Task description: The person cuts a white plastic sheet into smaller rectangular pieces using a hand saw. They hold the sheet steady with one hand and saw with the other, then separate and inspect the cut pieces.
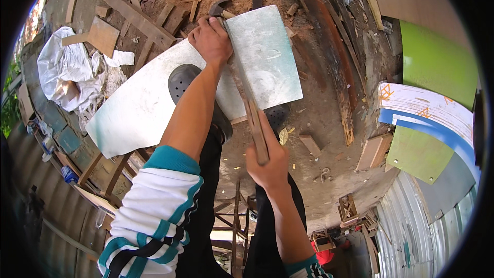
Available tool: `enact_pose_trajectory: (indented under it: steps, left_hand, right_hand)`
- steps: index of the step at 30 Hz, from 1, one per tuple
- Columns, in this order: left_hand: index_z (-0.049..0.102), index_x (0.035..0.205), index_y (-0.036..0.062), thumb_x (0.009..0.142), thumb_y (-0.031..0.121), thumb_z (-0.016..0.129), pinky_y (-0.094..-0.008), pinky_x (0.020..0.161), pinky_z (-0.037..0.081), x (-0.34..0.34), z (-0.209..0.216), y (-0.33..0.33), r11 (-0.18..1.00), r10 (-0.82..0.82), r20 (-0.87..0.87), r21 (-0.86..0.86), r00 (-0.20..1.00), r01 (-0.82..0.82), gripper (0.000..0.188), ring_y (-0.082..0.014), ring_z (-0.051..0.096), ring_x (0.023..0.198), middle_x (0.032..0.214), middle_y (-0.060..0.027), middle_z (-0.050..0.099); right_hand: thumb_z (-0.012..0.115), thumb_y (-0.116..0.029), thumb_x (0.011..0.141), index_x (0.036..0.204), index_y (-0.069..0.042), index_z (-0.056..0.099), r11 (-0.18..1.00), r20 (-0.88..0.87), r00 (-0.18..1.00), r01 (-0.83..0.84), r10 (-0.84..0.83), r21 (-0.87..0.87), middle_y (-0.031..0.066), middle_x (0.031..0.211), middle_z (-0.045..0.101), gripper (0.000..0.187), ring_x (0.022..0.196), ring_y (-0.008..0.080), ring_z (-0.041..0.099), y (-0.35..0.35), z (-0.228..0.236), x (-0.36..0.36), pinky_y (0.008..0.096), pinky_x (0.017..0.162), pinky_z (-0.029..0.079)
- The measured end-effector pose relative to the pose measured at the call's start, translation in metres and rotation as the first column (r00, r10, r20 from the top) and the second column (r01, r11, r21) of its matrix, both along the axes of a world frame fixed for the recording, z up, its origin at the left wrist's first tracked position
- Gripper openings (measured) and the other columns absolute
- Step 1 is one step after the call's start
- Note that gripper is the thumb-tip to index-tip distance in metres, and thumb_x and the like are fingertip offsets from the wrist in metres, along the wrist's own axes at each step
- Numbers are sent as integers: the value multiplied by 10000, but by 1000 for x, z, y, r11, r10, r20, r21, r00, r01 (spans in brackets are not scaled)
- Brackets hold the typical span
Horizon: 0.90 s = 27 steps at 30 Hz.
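A pale, teal-tinted flat sheet (262,46) lies aslant before me, and my left foot in a grey clog (181,81) rests on it. Across the sheet runs a long, narrow wooden strip (239,74). My right hand (270,159) is wrapped round its near end. At the far end my left hand (212,41) is closed against the strip, its fingertips partly hidden. Just beyond that hand is a dark, curved piece (218,7) resembling a hammer head; whether it touches the hand I cannot tell. The other clog (278,115) shows partly behind the right forearm.
Wood scraps and planks (131,13) litter the dirt floor at the far side. A crumpled white sack (67,67) lies at the left. Long reddish-brown boards (329,36) stretch along the right, near green panels (437,56) and corrugated metal (411,226).
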State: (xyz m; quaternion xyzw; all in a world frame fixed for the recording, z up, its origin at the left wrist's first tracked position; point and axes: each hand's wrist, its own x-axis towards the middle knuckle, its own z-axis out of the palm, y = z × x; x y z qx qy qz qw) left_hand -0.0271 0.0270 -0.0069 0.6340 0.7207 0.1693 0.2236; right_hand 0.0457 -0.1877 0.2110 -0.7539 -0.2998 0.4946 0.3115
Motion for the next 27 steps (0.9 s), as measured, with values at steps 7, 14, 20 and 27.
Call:
enact_pose_trajectory:
  steps: [7,14,20,27]
  left_hand:
    - [582,1185,36,1034,336,395,-471,1120,220,3,-1,-2,1000,-1,14,-21,1000,2,384,-329,565,1148,1068,-200,673]
    - [569,1181,37,1038,340,376,-473,1119,223,0,2,-2,1000,-4,26,6,1000,4,387,-328,570,1135,1051,-200,671]
    - [568,1169,28,1039,333,372,-481,1120,218,3,-1,0,999,-17,-7,-38,1000,17,386,-337,562,1141,1068,-206,665]
    - [571,1174,30,1034,338,386,-476,1114,228,3,3,0,1000,3,-11,-23,1000,-4,386,-339,562,1150,1085,-211,665]
  right_hand:
    - [593,-38,784,1482,4,438,1000,1,1000,-25,25,-1,221,742,698,716,549,269,690,24,-32,3,354,560,563]
    - [600,-47,792,1473,-3,456,1000,51,999,-17,17,9,221,744,695,697,586,269,699,-9,21,5,329,584,549]
    - [591,-25,774,1465,-4,472,997,-7,1000,-25,24,-75,224,755,695,702,590,268,703,37,-30,6,327,594,552]
    - [619,-40,781,1486,-39,453,997,48,999,14,-17,72,213,728,684,725,586,300,702,-26,25,2,370,581,556]
